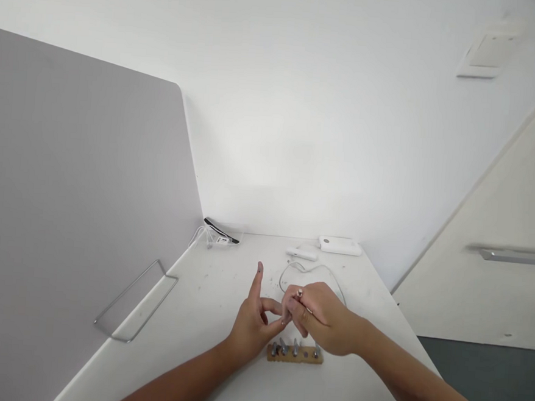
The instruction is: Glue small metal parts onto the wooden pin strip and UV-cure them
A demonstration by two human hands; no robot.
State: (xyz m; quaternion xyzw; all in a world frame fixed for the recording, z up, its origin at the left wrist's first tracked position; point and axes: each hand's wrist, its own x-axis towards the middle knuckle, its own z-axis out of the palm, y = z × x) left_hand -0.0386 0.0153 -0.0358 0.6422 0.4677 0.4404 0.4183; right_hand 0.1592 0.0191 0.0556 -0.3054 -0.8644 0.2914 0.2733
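My left hand (252, 328) is pinched, thumb and a finger pressed together at the tips, while one finger points upward. Its fingertips meet the fingers of my right hand (318, 317), and whatever lies between them is hidden. The right hand is closed, with a small shiny pinkish-silver piece (299, 293) showing at the top of the fist; its kind is unclear. Just below both hands lies a narrow wooden block (295, 358) on the white tabletop. Several grey metal pieces like bolts (296, 347) stand in it, some tilted, and a dark spot like a hole shows between two of them.
Behind the right hand a thin pale cable (330, 275) curves over the table. White devices (340, 246) lie by the back wall. At the back left sits a clear tray (229, 228) with a black strip and cables. A wire bracket (123, 340) clips over the left edge beside a grey panel (90, 182).
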